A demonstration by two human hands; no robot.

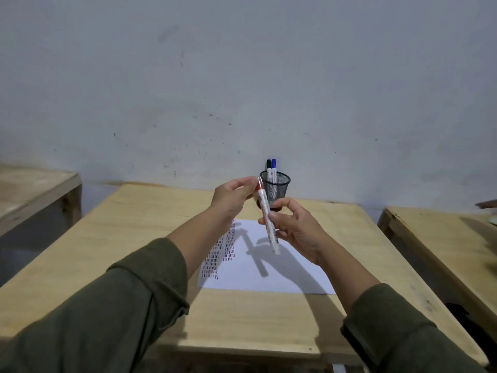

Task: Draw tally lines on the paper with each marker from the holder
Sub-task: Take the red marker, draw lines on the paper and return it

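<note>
My right hand [293, 230] grips the barrel of a white marker with a red end [267, 216], held tilted in the air above the paper. My left hand [232, 196] pinches the marker's red upper end, where the cap sits. The white paper [271, 275] lies on the wooden table [134, 251] and carries columns of short dark and red tally lines on its left side. Behind the hands stands a black mesh holder [275, 188] with a black-capped marker [268, 168] and a blue-capped marker [274, 169] upright in it.
A second wooden table [35, 189] stands at the far left and a third [441, 238] at the right. A grey wall rises right behind the holder. Part of another person's hand [486, 204] shows at the right edge.
</note>
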